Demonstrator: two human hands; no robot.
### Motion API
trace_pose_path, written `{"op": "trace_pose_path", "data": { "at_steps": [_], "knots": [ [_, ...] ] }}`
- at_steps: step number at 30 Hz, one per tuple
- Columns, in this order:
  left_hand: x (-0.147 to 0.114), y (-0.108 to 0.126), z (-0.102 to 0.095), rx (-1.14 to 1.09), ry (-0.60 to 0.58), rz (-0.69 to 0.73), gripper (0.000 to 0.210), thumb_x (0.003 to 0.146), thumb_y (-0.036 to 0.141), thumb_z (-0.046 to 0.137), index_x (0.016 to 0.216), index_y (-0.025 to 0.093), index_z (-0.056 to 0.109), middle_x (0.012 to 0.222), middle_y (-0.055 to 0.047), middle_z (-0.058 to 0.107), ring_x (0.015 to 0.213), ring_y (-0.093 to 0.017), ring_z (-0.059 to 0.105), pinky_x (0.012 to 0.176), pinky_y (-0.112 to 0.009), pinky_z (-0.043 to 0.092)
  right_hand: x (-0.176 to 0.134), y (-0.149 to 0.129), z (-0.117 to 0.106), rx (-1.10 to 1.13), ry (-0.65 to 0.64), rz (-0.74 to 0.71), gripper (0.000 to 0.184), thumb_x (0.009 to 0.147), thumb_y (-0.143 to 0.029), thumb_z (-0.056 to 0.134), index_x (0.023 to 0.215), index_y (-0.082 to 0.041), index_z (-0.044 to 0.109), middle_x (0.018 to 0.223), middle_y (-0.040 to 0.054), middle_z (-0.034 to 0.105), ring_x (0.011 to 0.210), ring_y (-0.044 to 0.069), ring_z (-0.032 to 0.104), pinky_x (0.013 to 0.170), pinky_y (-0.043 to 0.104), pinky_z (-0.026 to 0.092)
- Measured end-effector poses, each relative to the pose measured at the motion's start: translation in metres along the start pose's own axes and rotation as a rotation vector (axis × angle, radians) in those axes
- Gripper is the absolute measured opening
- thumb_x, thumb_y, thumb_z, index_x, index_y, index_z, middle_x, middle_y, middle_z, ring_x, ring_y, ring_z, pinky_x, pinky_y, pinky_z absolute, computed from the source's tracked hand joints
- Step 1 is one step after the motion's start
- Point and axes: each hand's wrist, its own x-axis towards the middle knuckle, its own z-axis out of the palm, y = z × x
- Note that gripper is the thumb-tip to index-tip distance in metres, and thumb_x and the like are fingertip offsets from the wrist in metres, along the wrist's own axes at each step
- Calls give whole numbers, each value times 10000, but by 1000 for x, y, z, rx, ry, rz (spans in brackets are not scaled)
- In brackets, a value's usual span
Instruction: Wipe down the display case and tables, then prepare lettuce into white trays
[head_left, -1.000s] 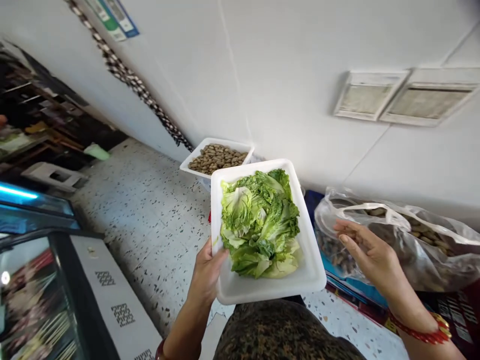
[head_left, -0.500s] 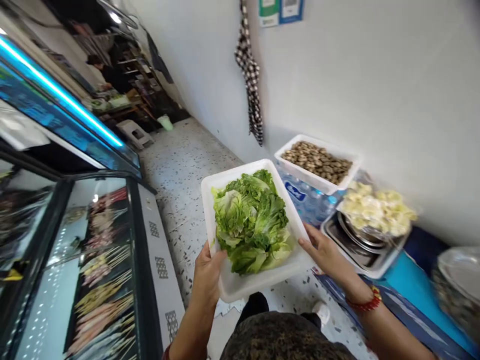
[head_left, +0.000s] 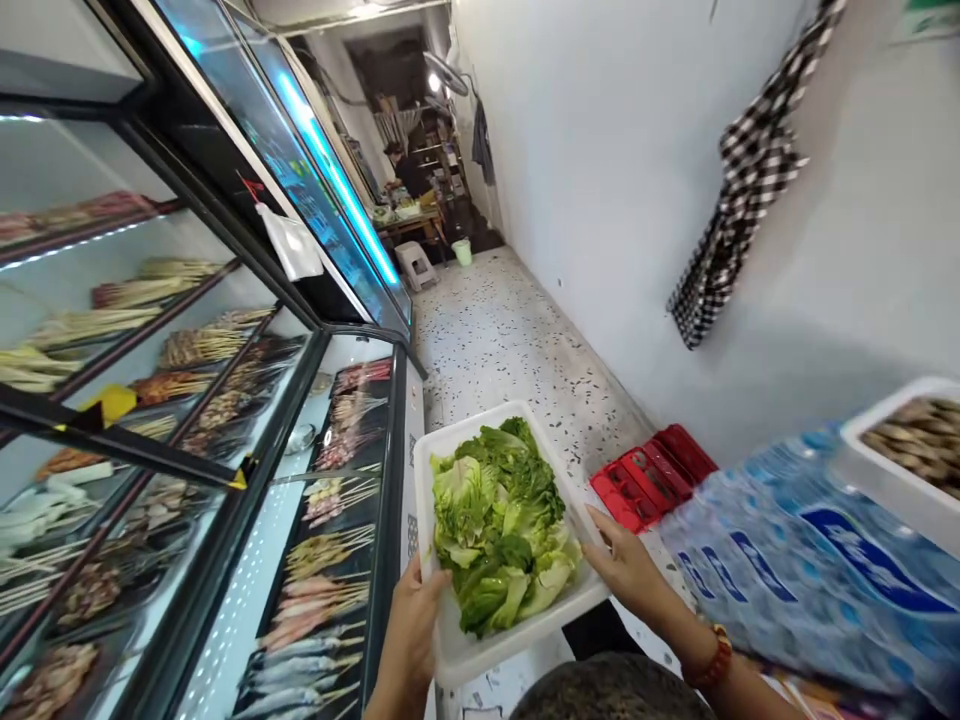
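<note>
A white plastic tray (head_left: 480,668) is held out in front of my body, slightly turned. Green lettuce leaves (head_left: 504,520) are heaped inside it. My left hand (head_left: 411,620) grips the near left side of the tray, thumb over the rim and fingers beneath. On the right side, my right hand (head_left: 626,565) clasps the rim in the same way, the thumb on top. Its fingers under the tray are partly hidden. A red beaded bracelet (head_left: 712,658) circles my right wrist.
A glass display fridge (head_left: 330,420) with skewers lines the left. At right stand packs of bottled water (head_left: 795,560), a white tub of shellfish (head_left: 892,470) and a red crate (head_left: 645,480). Speckled floor (head_left: 510,330) runs back to a stool (head_left: 415,265) and a person (head_left: 411,172).
My view has swung left toward the passage, so the water packs and shellfish tub have shifted right. Both hands keep hold of the tray of lettuce.
</note>
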Motion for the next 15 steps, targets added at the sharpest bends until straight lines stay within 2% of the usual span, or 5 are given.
{"op": "trace_pose_path", "data": {
  "at_steps": [2, 5, 11, 13, 15],
  "knots": [
    [47, 15, 20, 20, 0, -1, 550, 534, 147, 679, 1068, 180, 552, 635, 30, 700, 488, -163, 635, 469, -230, 453, 52, 8, 0, 8, -3, 12, 504, 767, -244, 569, 1263, -182, 634, 1315, 93, 627, 1229, 285, 567, 1096, 435, 404],
    [126, 50, 63, 62, -34, 16, 553, 568, 172, 683, 1104, 184, 548, 660, 26, 709, 495, -162, 636, 466, -226, 445, 143, 16, -7, 26, 30, 23, 498, 775, -261, 575, 1265, -190, 633, 1300, 82, 639, 1238, 293, 561, 1083, 445, 416],
    [265, 151, 157, 16, 3, 23, 596, 557, 177, 705, 1137, 193, 566, 701, 22, 716, 546, -171, 660, 512, -236, 482, 346, -8, -29, 66, -38, 75, 495, 786, -300, 580, 1265, -184, 627, 1289, 86, 646, 1204, 290, 587, 1039, 430, 460],
    [304, 185, 175, -15, 48, 22, 622, 553, 185, 715, 1157, 202, 565, 718, 16, 722, 572, -180, 669, 536, -248, 499, 409, -21, -27, 70, -84, 76, 503, 790, -291, 570, 1280, -186, 613, 1311, 85, 630, 1219, 278, 576, 1045, 421, 455],
    [345, 213, 182, -6, 119, 27, 625, 537, 190, 733, 1144, 194, 587, 722, 4, 725, 583, -187, 671, 545, -258, 507, 471, -30, -17, 73, -143, 64, 504, 793, -270, 556, 1289, -195, 604, 1321, 82, 623, 1226, 265, 570, 1040, 412, 460]
  ]
}}
